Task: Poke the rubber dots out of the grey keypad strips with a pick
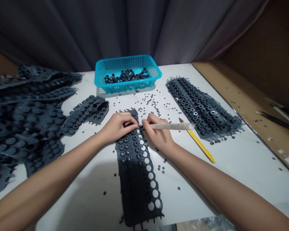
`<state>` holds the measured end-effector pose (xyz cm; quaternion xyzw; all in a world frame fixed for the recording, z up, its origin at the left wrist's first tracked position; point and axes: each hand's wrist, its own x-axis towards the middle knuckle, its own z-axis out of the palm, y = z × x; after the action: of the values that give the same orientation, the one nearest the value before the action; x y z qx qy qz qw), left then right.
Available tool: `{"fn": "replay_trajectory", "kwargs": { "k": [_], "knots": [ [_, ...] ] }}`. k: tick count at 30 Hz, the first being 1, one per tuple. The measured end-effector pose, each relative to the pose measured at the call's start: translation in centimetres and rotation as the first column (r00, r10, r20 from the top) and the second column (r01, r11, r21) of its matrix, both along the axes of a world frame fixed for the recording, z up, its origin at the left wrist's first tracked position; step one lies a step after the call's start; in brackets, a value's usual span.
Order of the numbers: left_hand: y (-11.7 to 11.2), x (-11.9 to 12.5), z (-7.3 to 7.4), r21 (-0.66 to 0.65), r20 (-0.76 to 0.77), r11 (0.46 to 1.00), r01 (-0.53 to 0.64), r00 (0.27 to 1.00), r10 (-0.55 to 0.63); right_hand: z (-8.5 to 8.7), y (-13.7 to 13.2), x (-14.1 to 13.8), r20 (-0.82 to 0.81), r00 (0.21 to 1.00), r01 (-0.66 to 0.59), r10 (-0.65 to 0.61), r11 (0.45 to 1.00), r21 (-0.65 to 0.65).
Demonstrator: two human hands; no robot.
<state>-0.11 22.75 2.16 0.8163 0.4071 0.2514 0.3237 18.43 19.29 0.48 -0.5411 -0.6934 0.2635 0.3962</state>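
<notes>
A long black rubber sheet point(127, 189) of moulded ring-shaped parts lies in front of me, with a row of open round holes down its right side. At its far end my left hand point(118, 126) is closed, thumb and forefinger pinching the sheet near that row. My right hand point(159, 133) is closed around a slim tool with a whitish, wrapped-looking handle point(175, 126). The handle points right, while its tip meets the sheet beside my left fingertips. What exactly lies between the fingertips is too small to make out.
A blue basket point(128, 87) behind my hands holds small black rubber parts. Tiny black discs point(154, 104) are scattered about the white tabletop point(86, 199). More moulded sheets point(26, 118) are heaped at left; another stack point(199, 109) lies right, near a yellow tool point(202, 146).
</notes>
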Motion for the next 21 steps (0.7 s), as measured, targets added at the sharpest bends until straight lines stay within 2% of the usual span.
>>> {"fn": "replay_trajectory", "kwargs": {
  "k": [2, 3, 4, 6, 8, 12, 17, 21],
  "knots": [
    [-0.3, -0.2, -0.1, -0.116, 0.195, 0.971, -0.208, 0.954, 0.227, -0.1, 0.0, 0.0, -0.005, 1.000, 0.001, -0.001, 1.000, -0.006],
    [-0.3, -0.4, 0.0, -0.245, 0.319, 0.927, -0.283, 0.880, 0.352, -0.1, 0.0, 0.0, -0.010, 1.000, 0.000, 0.000, 1.000, -0.007],
    [-0.3, -0.5, 0.2, -0.396, 0.426, 0.869, -0.296, 0.779, 0.460, -0.1, 0.0, 0.0, -0.016, 1.000, 0.000, 0.000, 1.000, -0.009],
    [-0.4, -0.9, 0.7, -0.627, 0.543, 0.761, -0.168, 0.606, 0.582, -0.2, 0.0, 0.0, -0.023, 1.000, 0.000, 0.000, 1.000, -0.013],
    [-0.6, -1.0, 1.2, -0.735, 0.580, 0.678, 0.010, 0.527, 0.621, -0.2, 0.0, 0.0, -0.025, 1.000, 0.004, -0.005, 1.000, -0.013],
    [-1.3, -0.9, 2.0, -0.821, 0.555, 0.541, 0.183, 0.477, 0.681, -0.3, 0.0, 0.0, -0.030, 0.999, 0.013, -0.013, 1.000, -0.003],
    [-1.6, -0.4, 2.1, -0.833, 0.537, 0.520, 0.188, 0.495, 0.683, -0.2, -0.1, 0.1, -0.082, 0.996, 0.023, -0.024, 1.000, -0.015],
    [-1.6, -0.3, 2.2, -0.860, 0.506, 0.460, 0.222, 0.491, 0.709, 0.1, 0.1, 0.2, -0.136, 0.989, 0.061, -0.063, 0.998, -0.019]
  ]
}}
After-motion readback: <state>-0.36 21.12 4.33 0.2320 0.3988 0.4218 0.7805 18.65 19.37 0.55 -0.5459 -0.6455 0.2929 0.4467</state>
